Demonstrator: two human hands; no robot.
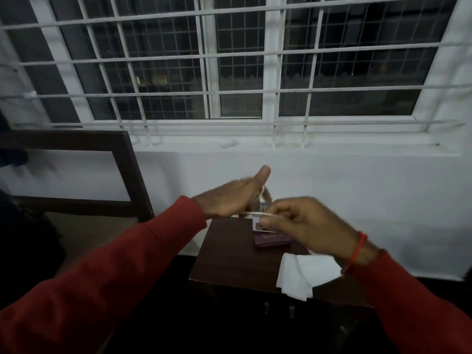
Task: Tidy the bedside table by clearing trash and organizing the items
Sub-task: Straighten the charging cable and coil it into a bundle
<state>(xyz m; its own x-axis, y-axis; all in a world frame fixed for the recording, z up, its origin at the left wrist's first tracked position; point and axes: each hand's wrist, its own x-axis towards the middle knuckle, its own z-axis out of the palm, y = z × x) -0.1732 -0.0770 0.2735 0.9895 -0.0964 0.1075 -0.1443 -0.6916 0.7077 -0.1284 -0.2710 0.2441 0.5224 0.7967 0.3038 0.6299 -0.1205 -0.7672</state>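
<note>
The left hand (229,198) is hovering above the far edge of the bedside table (224,251), palm flat and fingers spread wide, thumb pointing up. A thin pale band (251,213), possibly a rubber band, seems to be looping round those fingers, though motion blur is making that hard to confirm. Between the hands, a small white card packet (259,221) is peeking out; whether the left hand is holding it or it is resting on the table, I cannot tell. Just below it, a dark maroon booklet (272,240) is lying flat on the table top. The right hand (301,223) is curling tight, fingertips pinching the band's near end and drawing it taut.

To do this well, the pull wants to be even and gentle, since a stretched band can snap or flick free; the left fingers should be staying wide so the loop clears the packet cleanly.

Further right, crumpled white tissue (304,274) is lying at the table's front edge, likely the trash awaiting removal.
</note>
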